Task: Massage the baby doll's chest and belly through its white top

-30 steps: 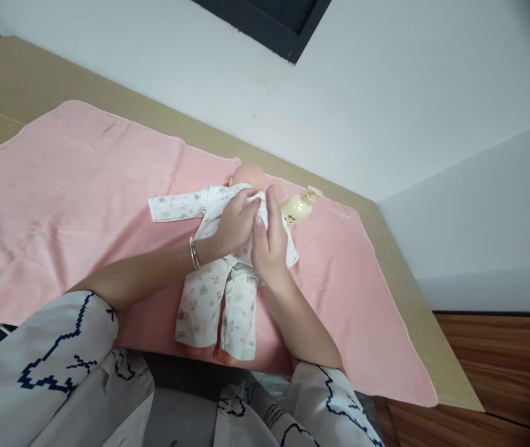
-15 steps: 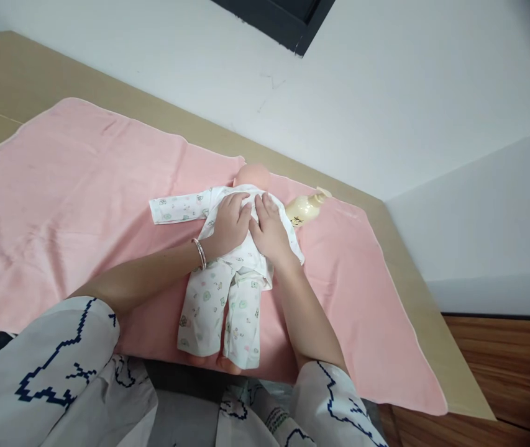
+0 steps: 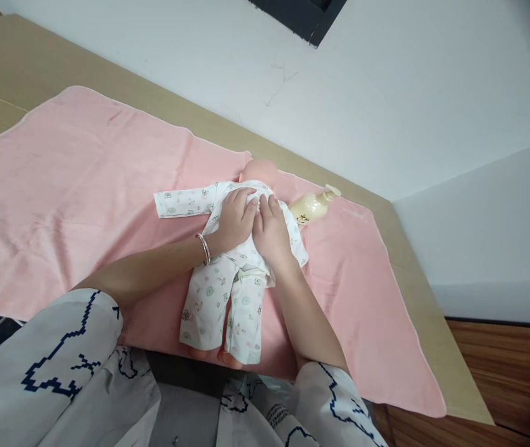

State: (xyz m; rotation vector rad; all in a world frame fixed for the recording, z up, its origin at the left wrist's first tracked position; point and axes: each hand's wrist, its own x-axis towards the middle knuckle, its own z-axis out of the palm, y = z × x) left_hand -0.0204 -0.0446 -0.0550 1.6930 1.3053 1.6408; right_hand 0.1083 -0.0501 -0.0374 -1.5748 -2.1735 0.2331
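The doll (image 3: 245, 253), in white printed top and trousers, lies on the pink cloth (image 3: 106, 161), one sleeve stretched leftward, feet at the near edge. Left hand (image 3: 233, 218) and right hand (image 3: 272, 233) rest spread on its torso, grasping nothing. Cloth extends widely leftward; bench (image 3: 8, 56) borders the wall (image 3: 409, 124). A pump bottle (image 3: 310, 210) sits just beside the right shoulder.
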